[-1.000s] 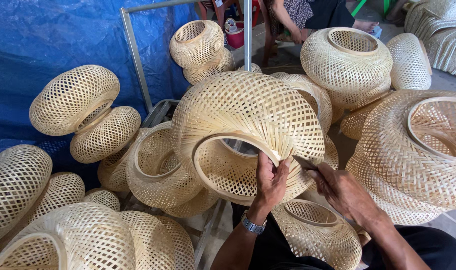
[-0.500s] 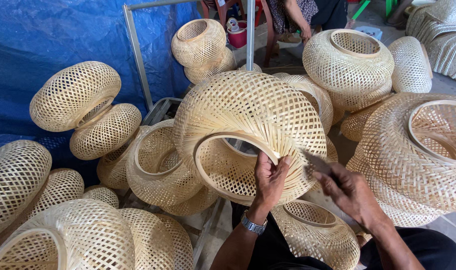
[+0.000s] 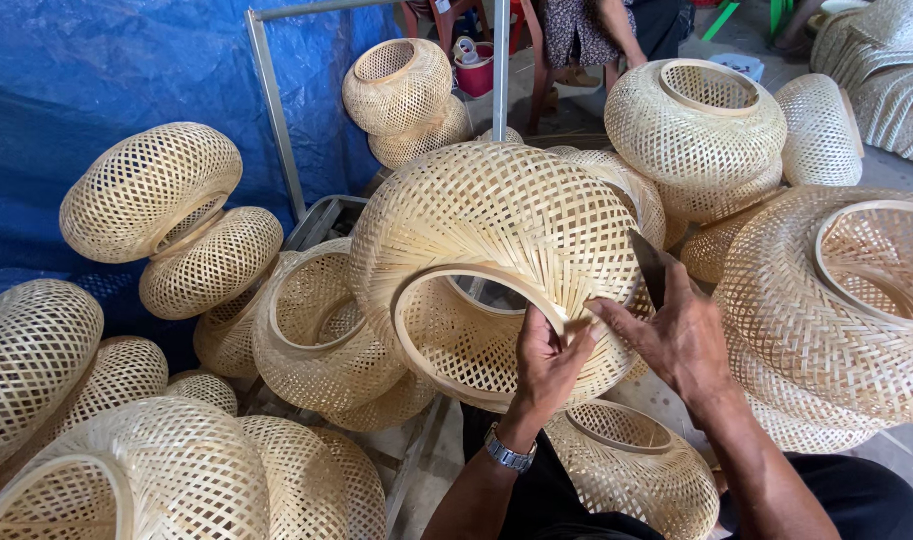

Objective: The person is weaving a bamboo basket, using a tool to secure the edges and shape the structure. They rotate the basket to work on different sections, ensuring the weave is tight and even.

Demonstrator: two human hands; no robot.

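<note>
A large woven bamboo lampshade (image 3: 496, 225) is tilted in front of me with its round open rim facing me. My left hand (image 3: 546, 362), which has a wristwatch on it, grips the lower right of that rim with the thumb on the wooden hoop. My right hand (image 3: 682, 338) is just right of it, shut on a knife with a dark blade (image 3: 652, 268). The blade points up along the shade's right side, and the forefinger reaches toward the rim beside my left thumb.
Many similar woven shades lie piled all around: at the left (image 3: 151, 190), lower left (image 3: 136, 480), right (image 3: 836, 300) and behind (image 3: 696, 125). A grey metal frame (image 3: 271, 110) stands before a blue tarp (image 3: 76, 70). Another person sits at the back (image 3: 596, 30).
My right hand has risen a little with the knife, and the blade now stands against the shade's right side. My left hand stays on the rim.
</note>
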